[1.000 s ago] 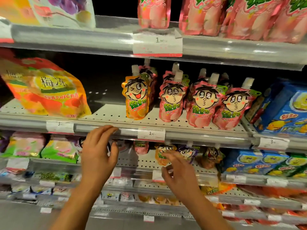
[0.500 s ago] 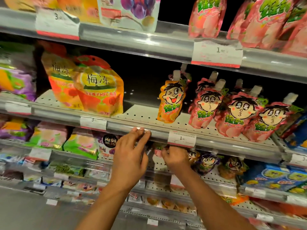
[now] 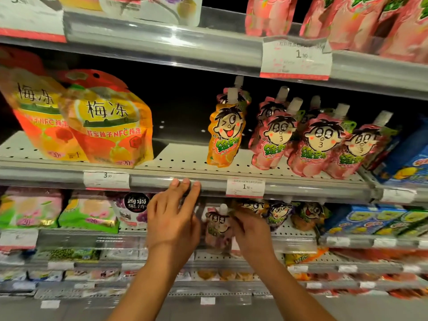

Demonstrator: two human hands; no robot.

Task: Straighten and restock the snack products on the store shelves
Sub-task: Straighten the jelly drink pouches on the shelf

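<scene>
At shelf edge (image 3: 162,181): L hand (image 3: 171,218) flat, R hand (image 3: 250,230) gripping pink pouch (image 3: 217,225).

Perforated store shelves (image 3: 180,158), stocked tier on tier with snack packs.
On the middle tier, two orange jelly bags (image 3: 108,126) lean at left, an orange spouted pouch (image 3: 223,135) stands alone, pink spouted pouches (image 3: 319,144) crowd beside it, blue boxes (image 3: 407,163) far right.
</scene>
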